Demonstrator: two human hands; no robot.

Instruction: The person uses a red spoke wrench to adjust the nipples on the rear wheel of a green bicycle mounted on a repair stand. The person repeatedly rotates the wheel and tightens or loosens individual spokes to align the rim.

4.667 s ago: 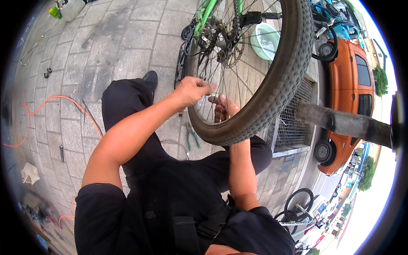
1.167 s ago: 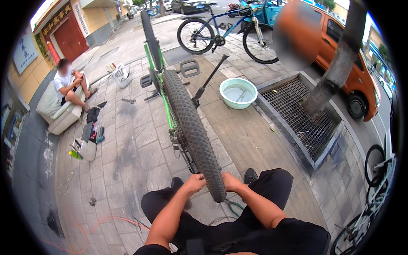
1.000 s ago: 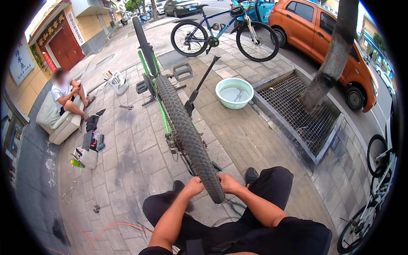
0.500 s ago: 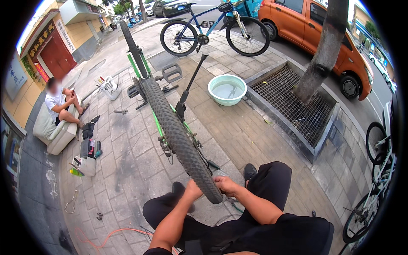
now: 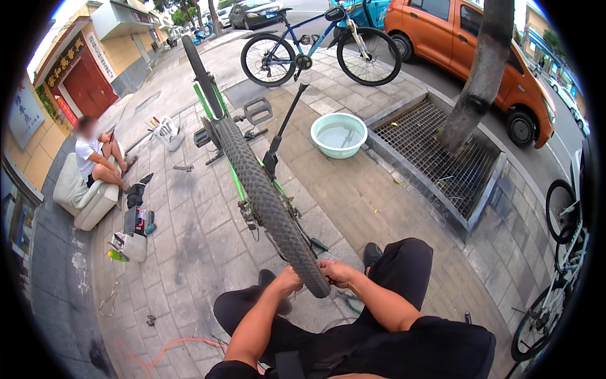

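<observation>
knobby tyre (image 5: 260, 189) between left hand (image 5: 288, 280) and right hand (image 5: 338, 273), both curled, grip unclear, gold-lettered signboard (image 5: 65, 62) beyond

1. A dark board (image 5: 65, 58) above a red door (image 5: 88, 88) bears gold characters in a row.
2. A white vertical strip (image 5: 101, 55) right of that door carries a column of dark characters.
3. A red banner (image 5: 65, 110) at the door's left has pale characters, too small to make out.
4. A pale sign (image 5: 24, 114) near the left edge shows blue characters.
5. A blue number plate (image 5: 271, 14) on a dark car (image 5: 247, 15) is too small to read.
</observation>
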